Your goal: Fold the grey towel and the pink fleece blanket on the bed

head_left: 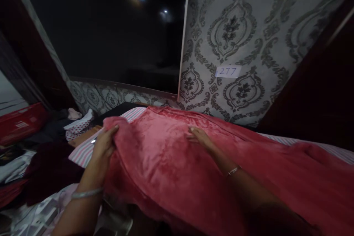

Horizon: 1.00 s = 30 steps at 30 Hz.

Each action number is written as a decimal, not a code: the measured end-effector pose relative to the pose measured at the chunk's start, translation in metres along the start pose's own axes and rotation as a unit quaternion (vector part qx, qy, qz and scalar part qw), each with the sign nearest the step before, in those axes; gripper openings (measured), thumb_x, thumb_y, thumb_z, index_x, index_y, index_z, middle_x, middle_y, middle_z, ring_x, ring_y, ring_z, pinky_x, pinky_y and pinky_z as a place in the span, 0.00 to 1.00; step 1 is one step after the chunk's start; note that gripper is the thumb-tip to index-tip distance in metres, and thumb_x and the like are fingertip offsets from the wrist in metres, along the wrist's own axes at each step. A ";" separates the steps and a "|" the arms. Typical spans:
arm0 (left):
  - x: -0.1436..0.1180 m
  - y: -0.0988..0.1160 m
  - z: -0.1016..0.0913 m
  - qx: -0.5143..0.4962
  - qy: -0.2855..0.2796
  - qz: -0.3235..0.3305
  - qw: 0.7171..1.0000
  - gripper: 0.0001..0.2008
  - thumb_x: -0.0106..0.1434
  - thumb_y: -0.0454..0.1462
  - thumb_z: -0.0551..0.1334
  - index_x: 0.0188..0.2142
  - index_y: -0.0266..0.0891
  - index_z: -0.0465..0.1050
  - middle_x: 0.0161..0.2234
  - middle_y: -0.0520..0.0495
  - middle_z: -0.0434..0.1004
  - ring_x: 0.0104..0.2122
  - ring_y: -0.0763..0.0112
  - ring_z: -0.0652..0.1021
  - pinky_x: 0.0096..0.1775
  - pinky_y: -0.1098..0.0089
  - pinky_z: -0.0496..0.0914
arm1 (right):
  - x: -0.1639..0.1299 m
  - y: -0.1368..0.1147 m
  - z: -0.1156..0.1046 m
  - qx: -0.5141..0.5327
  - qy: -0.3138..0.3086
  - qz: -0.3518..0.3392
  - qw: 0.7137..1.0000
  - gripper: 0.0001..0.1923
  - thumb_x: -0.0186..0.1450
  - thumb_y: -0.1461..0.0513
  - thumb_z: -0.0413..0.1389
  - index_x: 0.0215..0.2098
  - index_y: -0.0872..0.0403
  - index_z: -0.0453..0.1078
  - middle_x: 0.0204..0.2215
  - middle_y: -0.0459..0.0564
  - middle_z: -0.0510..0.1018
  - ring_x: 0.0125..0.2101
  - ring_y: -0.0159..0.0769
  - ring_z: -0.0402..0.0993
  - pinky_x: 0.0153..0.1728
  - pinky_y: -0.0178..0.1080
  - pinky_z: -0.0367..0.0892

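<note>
A large red plush cloth [171,155] lies spread over a surface in front of me; I cannot tell if it is a garment or a blanket. My left hand [106,142] is closed on its left edge, thumb on top, lifting that edge into a fold. Toward the middle of the cloth, my right hand [200,138] rests on the plush with its fingers stretched out to the left. Beneath the cloth, a striped pink, grey and white fabric [81,155] shows at the left and along the back edge.
A dark television screen [110,29] hangs on the patterned wall behind, with a paper label [228,71] reading 277 to its right. Several heaped clothes [52,169] and a red box [23,123] stand at the left. A white polka-dot cloth [79,127] lies near them.
</note>
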<state>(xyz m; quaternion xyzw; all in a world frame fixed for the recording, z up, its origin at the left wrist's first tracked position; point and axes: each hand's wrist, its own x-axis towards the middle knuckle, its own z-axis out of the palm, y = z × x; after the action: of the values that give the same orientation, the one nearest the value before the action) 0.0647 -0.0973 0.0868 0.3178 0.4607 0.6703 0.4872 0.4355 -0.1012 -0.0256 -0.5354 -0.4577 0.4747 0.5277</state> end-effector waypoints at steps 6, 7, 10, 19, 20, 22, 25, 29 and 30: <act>-0.078 -0.012 0.133 0.157 -0.365 0.139 0.907 0.10 0.54 0.37 0.68 0.36 0.35 0.78 0.34 0.47 0.81 0.33 0.68 0.76 0.38 0.70 0.72 | -0.054 -0.027 -0.048 0.222 0.030 0.090 0.970 0.16 0.73 0.52 0.45 0.52 0.51 0.64 0.45 0.57 0.77 0.39 0.39 0.80 0.47 0.49 0.75; -0.100 -0.024 0.147 0.174 -0.406 0.145 0.885 0.11 0.53 0.35 0.68 0.37 0.35 0.78 0.35 0.47 0.81 0.35 0.67 0.76 0.39 0.69 0.72 | -0.066 -0.028 -0.061 0.237 0.033 0.093 0.966 0.17 0.74 0.51 0.44 0.52 0.50 0.64 0.44 0.56 0.78 0.38 0.40 0.80 0.46 0.50 0.75; -0.168 -0.074 0.157 0.331 -0.554 0.224 0.731 0.04 0.55 0.31 0.62 0.31 0.37 0.74 0.30 0.49 0.78 0.31 0.68 0.75 0.38 0.68 0.70 | -0.103 -0.023 -0.099 0.249 0.048 0.113 0.961 0.18 0.73 0.48 0.43 0.52 0.49 0.62 0.38 0.53 0.78 0.35 0.42 0.79 0.42 0.50 0.76; -0.241 -0.142 0.095 0.417 -0.617 0.356 0.565 0.18 0.54 0.25 0.56 0.43 0.37 0.73 0.47 0.40 0.79 0.48 0.59 0.78 0.54 0.60 0.71 | -0.133 -0.004 -0.114 0.177 0.118 0.128 0.969 0.28 0.67 0.57 0.55 0.64 0.47 0.55 0.36 0.47 0.79 0.27 0.34 0.76 0.33 0.38 0.73; -0.240 -0.139 0.095 0.417 -0.604 0.371 0.570 0.17 0.55 0.25 0.56 0.43 0.38 0.73 0.45 0.40 0.80 0.47 0.60 0.78 0.53 0.60 0.73 | -0.128 -0.003 -0.109 0.156 0.123 0.114 0.973 0.34 0.66 0.58 0.57 0.67 0.46 0.52 0.37 0.47 0.80 0.28 0.35 0.77 0.34 0.39 0.73; -0.239 -0.135 0.096 0.407 -0.581 0.403 0.579 0.17 0.55 0.25 0.56 0.42 0.38 0.73 0.43 0.42 0.80 0.44 0.61 0.79 0.51 0.60 0.74 | -0.117 -0.004 -0.100 0.095 0.128 0.056 0.986 0.42 0.62 0.58 0.60 0.70 0.46 0.48 0.41 0.48 0.81 0.34 0.38 0.79 0.38 0.42 0.75; -0.238 -0.137 0.097 0.379 -0.557 0.462 0.577 0.19 0.55 0.24 0.56 0.45 0.39 0.72 0.44 0.41 0.81 0.45 0.61 0.80 0.49 0.61 0.76 | -0.101 -0.007 -0.093 -0.013 0.158 -0.062 0.985 0.41 0.56 0.61 0.60 0.67 0.49 0.59 0.52 0.52 0.78 0.50 0.45 0.76 0.50 0.46 0.73; -0.242 -0.153 0.093 0.357 -0.518 0.544 0.556 0.23 0.54 0.23 0.56 0.49 0.35 0.71 0.50 0.37 0.80 0.50 0.56 0.79 0.52 0.57 0.75 | -0.095 -0.006 -0.105 -0.091 0.231 -0.131 0.960 0.34 0.52 0.64 0.57 0.59 0.50 0.70 0.59 0.49 0.73 0.59 0.46 0.67 0.59 0.46 0.65; -0.244 -0.157 0.091 0.360 -0.516 0.548 0.551 0.23 0.53 0.23 0.56 0.49 0.35 0.71 0.51 0.37 0.79 0.50 0.56 0.79 0.52 0.57 0.75 | -0.097 -0.002 -0.110 -0.101 0.250 -0.132 0.954 0.33 0.52 0.64 0.56 0.58 0.50 0.70 0.57 0.50 0.74 0.57 0.46 0.69 0.58 0.45 0.66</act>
<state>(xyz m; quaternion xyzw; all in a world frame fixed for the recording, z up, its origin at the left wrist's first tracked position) 0.2801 -0.2843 -0.0194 0.9489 0.0696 0.3067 0.0247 0.5323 -0.2113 -0.0221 -0.6219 -0.4237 0.2032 0.6265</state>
